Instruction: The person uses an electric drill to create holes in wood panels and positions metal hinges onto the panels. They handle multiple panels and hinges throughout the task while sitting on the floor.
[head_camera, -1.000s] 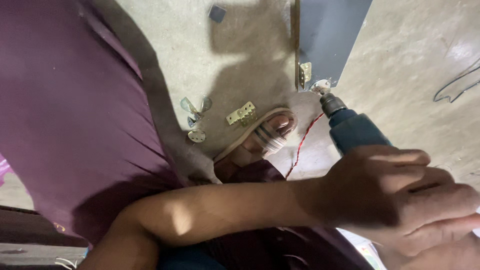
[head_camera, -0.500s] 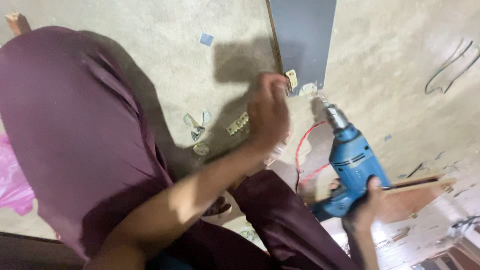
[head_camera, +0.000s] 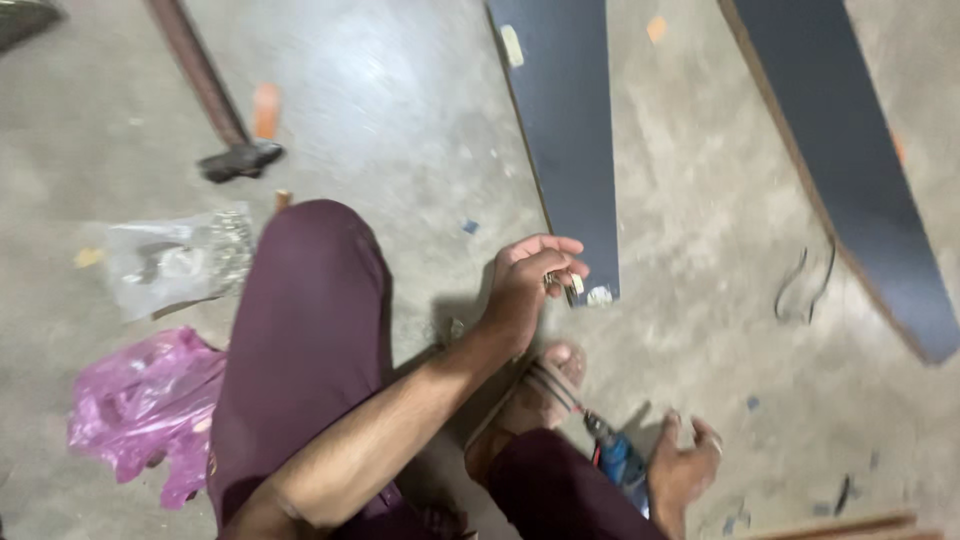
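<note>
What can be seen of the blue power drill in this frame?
The blue power drill lies low near the bottom edge, beside the person's sandalled foot. Only part shows: a blue plastic-looking body with a dark chuck and a short bit pointing up and left toward the foot. A thin red cord runs by its nose. The right hand rests at its rear, fingers spread; whether it grips is unclear. The picture is blurred.
</note>
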